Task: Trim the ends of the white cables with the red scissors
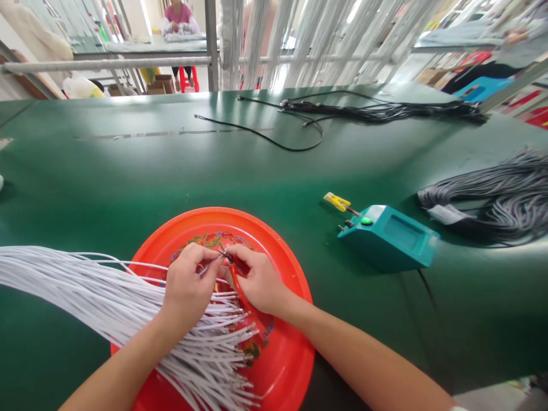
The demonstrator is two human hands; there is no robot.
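Note:
Over a round red tray (pixel 295 365) with a flower pattern, my two hands meet close together. My left hand (pixel 188 282) is closed in a pinch on the end of one white cable (pixel 148 265). In my right hand (pixel 263 279) are red-handled pliers or cutters (pixel 240 288); their dark tips touch or nearly touch the cable end. Which kind of tool it is I cannot tell. A thick bundle of white cables (pixel 107 297) comes in from the left, its stripped or tipped ends fanned out over the tray below my hands.
A teal box device (pixel 385 240) with a green button and a yellow clip stands right of the tray. Coiled grey cables (pixel 505 200) lie at the right edge, black cables (pixel 368 111) at the back. Behind the green table (pixel 141 171) hang white cables (pixel 299 45); another person (pixel 178 20) sits beyond.

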